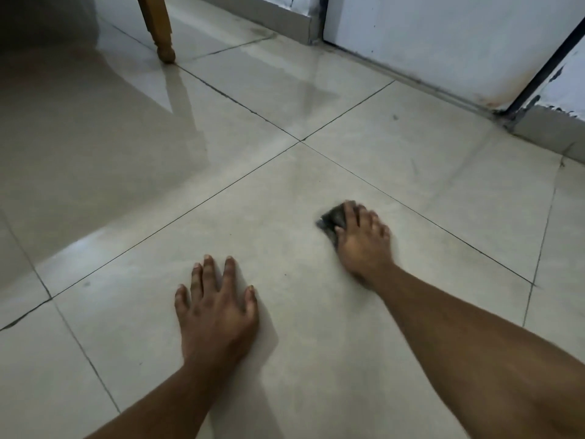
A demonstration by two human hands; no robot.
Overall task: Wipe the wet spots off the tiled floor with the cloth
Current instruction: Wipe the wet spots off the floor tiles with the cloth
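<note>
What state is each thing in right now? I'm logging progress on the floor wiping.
Left hand: flat on the tile, fingers spread, holding nothing.
Right hand: pressing the cloth to the floor, blurred.
Cloth: dark, bunched under the right hand, partly showing.
Tiled floor: glossy, with a shiny, wet-looking patch near the wooden leg.
Wooden leg: upright, foot on the floor.

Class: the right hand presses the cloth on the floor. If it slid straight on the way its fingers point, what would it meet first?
The right hand on the cloth points up-left. Bare tile floor lies ahead, then a grout line. The wooden leg stands far off, probably left of that line.
</note>
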